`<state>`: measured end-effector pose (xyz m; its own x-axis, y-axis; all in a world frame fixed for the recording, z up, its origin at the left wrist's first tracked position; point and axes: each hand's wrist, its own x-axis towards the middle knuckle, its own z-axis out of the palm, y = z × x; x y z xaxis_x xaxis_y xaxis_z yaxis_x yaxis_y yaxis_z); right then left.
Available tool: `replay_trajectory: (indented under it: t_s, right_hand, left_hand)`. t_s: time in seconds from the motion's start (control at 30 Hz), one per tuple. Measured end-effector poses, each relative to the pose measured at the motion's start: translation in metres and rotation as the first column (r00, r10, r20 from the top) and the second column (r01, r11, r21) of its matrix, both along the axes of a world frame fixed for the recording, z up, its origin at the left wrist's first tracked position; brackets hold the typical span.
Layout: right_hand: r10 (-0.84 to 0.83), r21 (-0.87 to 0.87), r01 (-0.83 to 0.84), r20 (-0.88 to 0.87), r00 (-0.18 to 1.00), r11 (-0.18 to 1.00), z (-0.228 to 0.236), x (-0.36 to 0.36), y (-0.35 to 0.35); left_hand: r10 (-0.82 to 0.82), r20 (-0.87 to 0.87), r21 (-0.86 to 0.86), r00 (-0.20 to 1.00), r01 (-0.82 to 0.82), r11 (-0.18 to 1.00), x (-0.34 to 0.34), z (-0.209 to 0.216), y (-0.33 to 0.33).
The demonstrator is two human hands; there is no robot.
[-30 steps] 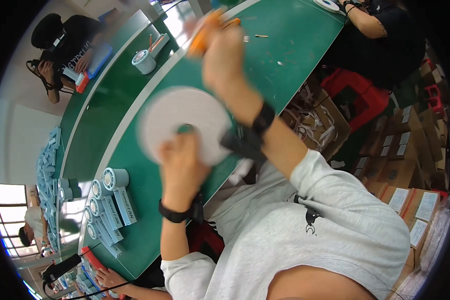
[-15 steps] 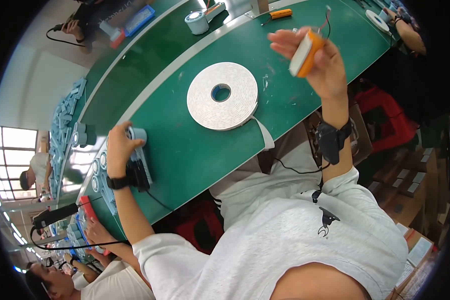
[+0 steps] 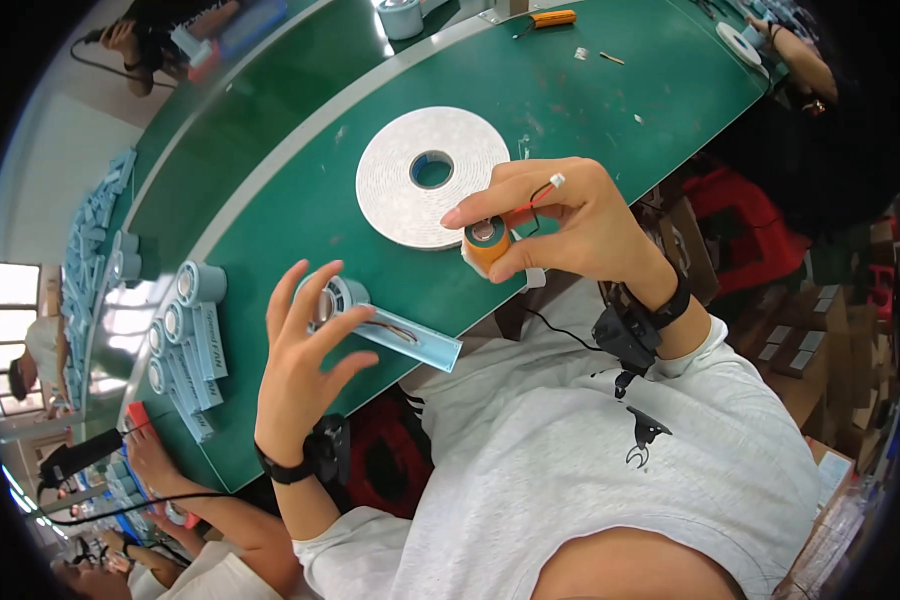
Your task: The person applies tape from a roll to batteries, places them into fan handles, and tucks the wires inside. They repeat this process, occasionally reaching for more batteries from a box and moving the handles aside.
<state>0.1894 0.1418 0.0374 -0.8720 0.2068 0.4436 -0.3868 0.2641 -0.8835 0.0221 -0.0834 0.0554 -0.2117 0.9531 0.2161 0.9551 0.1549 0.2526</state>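
Observation:
In front of me a light blue handheld fan casing (image 3: 425, 342) lies near the table's front edge, its inner side up and thin wires showing in the handle. My left hand (image 3: 305, 360) is open beside its round head, fingers spread; whether a fingertip touches the head I cannot tell. To the right, my right hand (image 3: 575, 220) pinches an orange cylindrical battery (image 3: 494, 252) between thumb and fingers, one round end facing up. Red and black wires run from it to a small white plug (image 3: 557, 181). A white pad shows on the battery's side.
A big roll of white tape (image 3: 390, 190) lies flat behind the battery. Several light blue fans (image 3: 202, 345) stand in a row at left. An orange-handled tool (image 3: 552, 19) lies at the back. Co-workers sit left and far right; a conveyor (image 3: 270, 120) runs behind the green table.
My left hand has moved right from the row of fans, and a fan casing now lies before me. My right hand has brought the battery nearer and leftward, turning its end up.

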Motion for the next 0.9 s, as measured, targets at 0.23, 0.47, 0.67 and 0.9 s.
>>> replay_trajectory:
  t_s: [0.23,0.47,0.67,0.9]
  right_hand:
    - [-0.032,0.096,0.025,0.079,0.996,0.995,-0.009,-0.018,-0.057]
    - [-0.099,0.444,0.087,0.005,0.995,0.892,-0.018,-0.018,-0.062]
    - [0.038,0.684,-0.062,0.050,0.998,0.727,-0.007,-0.022,-0.063]
    - [0.079,0.655,-0.257,0.289,0.954,0.711,-0.010,-0.048,-0.066]
  left_hand:
    - [-0.076,-0.201,-0.007,0.977,0.077,0.997,-0.002,-0.037,-0.002]
    - [-0.050,-0.031,0.051,0.998,0.051,0.997,0.002,-0.036,0.002]
    - [-0.004,0.382,0.213,0.924,-0.084,0.973,0.000,-0.046,0.000]
    - [0.133,0.587,0.151,0.799,-0.270,0.951,0.009,-0.035,0.005]
